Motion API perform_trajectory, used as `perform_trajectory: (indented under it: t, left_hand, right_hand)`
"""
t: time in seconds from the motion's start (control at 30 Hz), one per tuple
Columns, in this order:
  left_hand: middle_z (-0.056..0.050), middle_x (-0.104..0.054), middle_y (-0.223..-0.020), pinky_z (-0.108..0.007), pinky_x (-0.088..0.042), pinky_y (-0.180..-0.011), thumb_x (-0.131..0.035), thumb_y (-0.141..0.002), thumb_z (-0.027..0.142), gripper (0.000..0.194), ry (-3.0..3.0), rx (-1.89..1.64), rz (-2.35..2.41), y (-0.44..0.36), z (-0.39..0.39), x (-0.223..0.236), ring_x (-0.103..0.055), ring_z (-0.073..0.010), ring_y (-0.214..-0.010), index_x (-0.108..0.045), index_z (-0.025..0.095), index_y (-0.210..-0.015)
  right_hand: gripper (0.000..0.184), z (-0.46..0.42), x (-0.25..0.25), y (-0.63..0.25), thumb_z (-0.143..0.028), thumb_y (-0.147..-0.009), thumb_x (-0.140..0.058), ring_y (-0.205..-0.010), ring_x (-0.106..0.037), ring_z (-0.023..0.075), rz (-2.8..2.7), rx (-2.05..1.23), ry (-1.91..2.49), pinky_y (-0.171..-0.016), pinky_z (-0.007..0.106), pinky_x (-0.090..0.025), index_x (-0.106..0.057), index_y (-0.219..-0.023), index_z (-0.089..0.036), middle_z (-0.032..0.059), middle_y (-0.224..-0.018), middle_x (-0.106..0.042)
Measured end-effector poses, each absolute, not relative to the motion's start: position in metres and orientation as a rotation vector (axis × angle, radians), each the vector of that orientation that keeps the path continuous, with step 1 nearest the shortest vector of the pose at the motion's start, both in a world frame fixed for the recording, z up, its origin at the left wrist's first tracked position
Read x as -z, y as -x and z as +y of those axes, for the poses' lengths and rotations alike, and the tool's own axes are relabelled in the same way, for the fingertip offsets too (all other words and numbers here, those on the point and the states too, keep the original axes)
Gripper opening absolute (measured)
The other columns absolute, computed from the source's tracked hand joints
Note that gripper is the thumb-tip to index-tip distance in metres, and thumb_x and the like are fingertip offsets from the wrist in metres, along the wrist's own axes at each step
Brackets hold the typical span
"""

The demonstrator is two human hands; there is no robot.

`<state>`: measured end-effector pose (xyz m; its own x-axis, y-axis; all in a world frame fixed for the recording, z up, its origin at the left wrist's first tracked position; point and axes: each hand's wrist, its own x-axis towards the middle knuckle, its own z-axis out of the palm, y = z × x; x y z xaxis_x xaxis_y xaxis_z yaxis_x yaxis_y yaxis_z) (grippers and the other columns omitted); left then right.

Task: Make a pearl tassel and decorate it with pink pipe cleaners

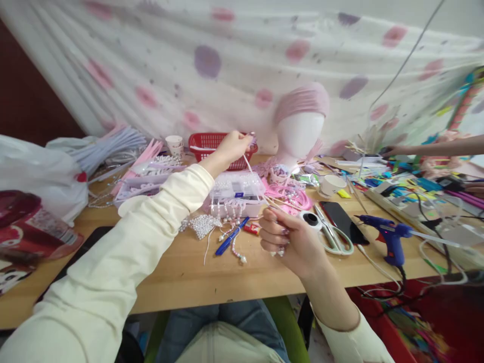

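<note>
A thin pale cord (247,164) runs slantwise between my two hands. My left hand (232,150), raised in front of the red plastic basket (198,140), pinches its upper end. Lower and closer to me, my right hand (283,234) is closed around the other end, and white beads (278,251) show under its fingers. Behind the cord stands a clear compartment box (236,185) of beads, with bead strings hanging over its front. A bag of pearl beads (204,226), a blue pen (232,237) and a beaded string (237,250) lie left of my right hand.
Scissors (335,237), a phone (344,222) and a blue glue gun (391,237) with cables lie at right. A white mannequin head (300,133) wears a pink wrap. A red cup (26,222) stands at left. Another person's arm (434,147) reaches in from the right.
</note>
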<state>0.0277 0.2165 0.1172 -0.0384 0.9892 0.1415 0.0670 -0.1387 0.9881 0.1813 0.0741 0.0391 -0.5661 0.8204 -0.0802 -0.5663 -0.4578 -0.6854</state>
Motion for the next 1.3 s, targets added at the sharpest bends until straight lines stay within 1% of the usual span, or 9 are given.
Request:
perform_trajectory:
  t: [0.13,0.2,0.3,0.4,0.5,0.6,0.73,0.97,1.3]
  left_hand:
    - [0.001,-0.066,-0.066,-0.027,-0.043,-0.081,-0.07,-0.081,0.001,0.024,-1.621,-1.257,1.272,-0.014,0.186,-0.108,-0.062,-0.0172,-0.081,-0.065,0.016,-0.063]
    - [0.0,-0.072,-0.074,-0.029,-0.042,-0.075,-0.068,-0.084,0.007,0.015,-1.993,-1.087,1.372,0.0,0.159,-0.099,-0.064,-0.0182,-0.078,-0.07,0.016,-0.072]
    - [-0.001,-0.076,-0.075,-0.032,-0.042,-0.067,-0.063,-0.088,0.015,0.018,-2.078,-0.805,1.568,0.017,0.118,-0.077,-0.067,-0.0197,-0.072,-0.071,0.019,-0.073]
    - [-0.002,-0.082,-0.086,-0.033,-0.047,-0.07,-0.064,-0.09,0.016,0.016,-1.978,-0.506,1.643,0.019,0.094,-0.048,-0.072,-0.0212,-0.077,-0.077,0.021,-0.083]
    - [-0.005,-0.083,-0.089,-0.032,-0.049,-0.07,-0.063,-0.097,0.029,0.019,-1.966,-0.308,1.758,0.004,0.091,-0.022,-0.075,-0.0229,-0.081,-0.078,0.021,-0.09]
    - [-0.012,-0.082,-0.095,-0.035,-0.05,-0.073,-0.063,-0.099,0.036,0.025,-2.055,-0.203,1.889,-0.015,0.096,-0.006,-0.077,-0.0293,-0.089,-0.077,0.016,-0.094]
    - [-0.019,-0.08,-0.097,-0.037,-0.049,-0.068,-0.068,-0.096,0.036,0.025,-2.114,-0.129,1.941,-0.03,0.097,0.0,-0.076,-0.036,-0.089,-0.075,0.012,-0.099]
    - [-0.017,-0.08,-0.095,-0.035,-0.047,-0.067,-0.048,-0.102,0.017,0.028,-2.154,-0.104,1.905,-0.032,0.091,0.003,-0.076,-0.033,-0.088,-0.075,0.017,-0.094]
    - [-0.017,-0.079,-0.091,-0.036,-0.046,-0.071,-0.05,-0.099,0.019,0.025,-1.985,-0.411,1.956,-0.027,0.09,0.005,-0.074,-0.0324,-0.087,-0.069,0.018,-0.082]
  right_hand:
    - [0.026,0.063,-0.015,-0.195,-0.016,-0.077,-0.083,-0.047,-0.005,0.0054,-0.504,-2.01,0.593,-0.039,0.017,-0.019,-0.059,-0.068,-0.017,-0.0132,-0.055,-0.021]
    - [0.029,0.057,-0.002,-0.197,-0.016,-0.076,-0.086,-0.047,-0.005,0.0051,-0.401,-1.999,0.622,-0.039,0.018,-0.018,-0.058,-0.066,-0.017,-0.0134,-0.055,-0.021]
    - [0.031,0.047,0.012,-0.195,-0.02,-0.077,-0.087,-0.046,-0.006,0.0051,-0.3,-1.954,0.635,-0.039,0.018,-0.018,-0.058,-0.065,-0.017,-0.0131,-0.055,-0.021]
    - [0.034,0.038,0.02,-0.191,-0.026,-0.079,-0.087,-0.046,-0.007,0.0052,-0.258,-1.946,0.636,-0.039,0.018,-0.02,-0.058,-0.064,-0.018,-0.0132,-0.055,-0.02]
    - [0.036,0.033,0.024,-0.191,-0.031,-0.082,-0.086,-0.045,-0.008,0.005,-0.261,-1.987,0.665,-0.04,0.018,-0.02,-0.057,-0.065,-0.018,-0.0132,-0.054,-0.021]
    - [0.038,0.03,0.027,-0.192,-0.035,-0.083,-0.085,-0.045,-0.008,0.005,-0.284,-2.013,0.687,-0.04,0.018,-0.019,-0.056,-0.066,-0.018,-0.0131,-0.054,-0.021]
    - [0.042,0.028,0.03,-0.193,-0.039,-0.082,-0.085,-0.045,-0.008,0.0051,-0.301,-1.998,0.706,-0.041,0.018,-0.016,-0.052,-0.065,-0.019,-0.0129,-0.054,-0.022]
    - [0.043,0.03,0.031,-0.195,-0.042,-0.08,-0.086,-0.045,-0.009,0.0048,-0.3,-2.017,0.699,-0.04,0.018,-0.014,-0.052,-0.065,-0.019,-0.0128,-0.052,-0.023]
    - [0.041,0.027,0.036,-0.194,-0.04,-0.073,-0.09,-0.044,-0.01,0.004,-0.301,-1.932,0.718,-0.039,0.017,-0.019,-0.057,-0.064,-0.019,-0.0133,-0.051,-0.027]
